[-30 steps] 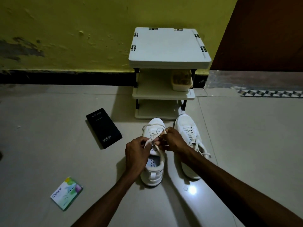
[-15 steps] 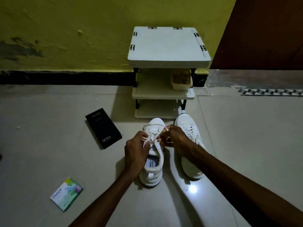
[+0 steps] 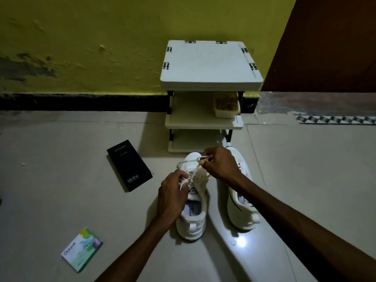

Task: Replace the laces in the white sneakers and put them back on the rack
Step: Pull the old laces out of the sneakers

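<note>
With both hands, left [image 3: 173, 192] and right [image 3: 220, 163], pinching the lace [image 3: 195, 172], we judged lacing the left sneaker [image 3: 193, 202] unfinished and the rack [image 3: 210, 66] awaiting.

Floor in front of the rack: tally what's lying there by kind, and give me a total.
White sneakers: 2
Black box: 1
Green and white packet: 1
Total: 4
</note>
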`<state>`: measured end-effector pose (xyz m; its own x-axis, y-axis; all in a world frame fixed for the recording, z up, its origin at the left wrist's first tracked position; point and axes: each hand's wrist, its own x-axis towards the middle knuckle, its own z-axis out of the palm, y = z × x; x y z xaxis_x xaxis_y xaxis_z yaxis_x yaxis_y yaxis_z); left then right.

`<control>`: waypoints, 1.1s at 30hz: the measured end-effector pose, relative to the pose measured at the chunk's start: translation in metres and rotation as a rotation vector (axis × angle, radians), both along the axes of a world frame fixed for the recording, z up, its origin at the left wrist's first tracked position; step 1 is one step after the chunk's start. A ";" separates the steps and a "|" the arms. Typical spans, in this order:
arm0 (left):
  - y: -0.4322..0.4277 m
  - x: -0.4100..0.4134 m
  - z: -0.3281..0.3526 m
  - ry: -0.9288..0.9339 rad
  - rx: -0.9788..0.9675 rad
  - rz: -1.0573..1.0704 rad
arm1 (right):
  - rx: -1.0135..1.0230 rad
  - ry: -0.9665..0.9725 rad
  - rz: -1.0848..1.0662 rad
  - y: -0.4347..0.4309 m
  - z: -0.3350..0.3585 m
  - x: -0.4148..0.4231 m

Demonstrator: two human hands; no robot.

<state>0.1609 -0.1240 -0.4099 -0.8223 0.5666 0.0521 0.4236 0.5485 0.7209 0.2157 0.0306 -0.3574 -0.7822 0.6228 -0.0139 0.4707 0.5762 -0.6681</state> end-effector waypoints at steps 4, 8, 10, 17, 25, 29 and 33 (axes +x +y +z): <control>0.000 0.000 0.001 0.025 -0.023 -0.056 | -0.043 0.199 -0.176 0.010 0.011 0.000; -0.001 -0.002 0.002 0.036 -0.047 -0.105 | -0.082 -0.007 -0.025 0.017 0.018 -0.003; 0.001 -0.003 0.001 0.031 -0.103 -0.109 | -0.043 -0.281 0.093 0.011 0.016 0.000; 0.009 -0.006 -0.003 -0.002 -0.206 -0.140 | 0.052 -0.382 0.178 -0.030 -0.017 0.026; 0.015 -0.008 0.008 -0.051 -0.284 -0.242 | 0.080 -0.165 0.044 -0.034 -0.038 0.043; 0.016 -0.012 0.007 -0.345 0.023 -0.153 | -0.050 -0.145 0.007 -0.030 -0.043 0.045; 0.015 -0.013 0.000 -0.929 0.325 0.053 | -0.133 -0.123 -0.003 -0.032 -0.048 0.044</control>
<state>0.1475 -0.1092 -0.4101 -0.6391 0.6003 -0.4808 -0.4071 0.2664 0.8737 0.2599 -0.0015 -0.4056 -0.7677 0.6115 -0.1915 0.5549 0.4850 -0.6759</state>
